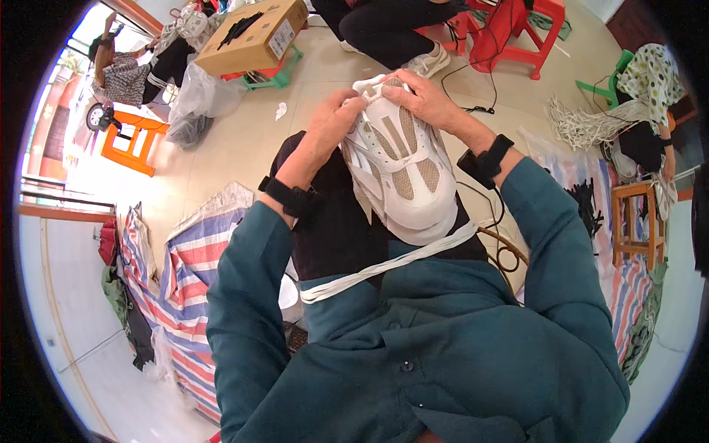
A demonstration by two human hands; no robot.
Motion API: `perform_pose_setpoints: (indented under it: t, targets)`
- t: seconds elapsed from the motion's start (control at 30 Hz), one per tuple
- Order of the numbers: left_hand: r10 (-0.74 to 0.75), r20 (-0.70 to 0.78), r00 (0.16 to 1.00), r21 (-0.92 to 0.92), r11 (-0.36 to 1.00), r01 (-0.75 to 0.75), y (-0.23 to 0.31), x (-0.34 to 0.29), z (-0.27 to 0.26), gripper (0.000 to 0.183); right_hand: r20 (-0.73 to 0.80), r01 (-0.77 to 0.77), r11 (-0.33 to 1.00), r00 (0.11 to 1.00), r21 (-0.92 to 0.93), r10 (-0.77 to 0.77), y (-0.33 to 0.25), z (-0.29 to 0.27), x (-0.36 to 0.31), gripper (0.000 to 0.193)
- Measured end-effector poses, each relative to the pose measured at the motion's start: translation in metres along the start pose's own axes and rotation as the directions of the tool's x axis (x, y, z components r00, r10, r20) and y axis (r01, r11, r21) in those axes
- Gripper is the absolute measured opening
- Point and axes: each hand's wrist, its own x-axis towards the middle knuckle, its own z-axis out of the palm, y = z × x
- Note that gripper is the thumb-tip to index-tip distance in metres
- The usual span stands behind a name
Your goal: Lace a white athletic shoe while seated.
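A white sneaker with beige mesh panels lies across my lap, its toe toward me. My left hand grips the shoe's far left edge, beside the tongue and opening. My right hand holds the far right edge, the thumb bent over the upper near the top of the tongue. The fingertips of both hands are partly hidden behind the shoe. No lace shows in the sneaker's middle strip. A bundle of white shoelaces stretches over my thighs, just below the toe.
Ahead on the left, a cardboard box with black straps rests on a green stool. A person's legs and red plastic stools are at the far side. White laces hang at right near a wooden stool. Striped sheeting lies left.
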Motion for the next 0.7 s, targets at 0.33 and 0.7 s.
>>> perform_pose_setpoints:
  t: [0.33, 0.7]
  targets:
    - [0.108, 0.137, 0.985, 0.187, 0.973, -0.133, 0.000, -0.011, -0.004, 0.052, -0.235, 0.120, 0.993, 0.965, -0.002, -0.117, -0.005, 0.014, -0.036, 0.038]
    - [0.126, 0.116, 0.985, 0.505, 0.847, -0.168, -0.002, -0.033, -0.026, 0.044, -0.169, 0.089, 0.985, 0.983, 0.145, -0.064, -0.004, 0.037, -0.029, 0.032]
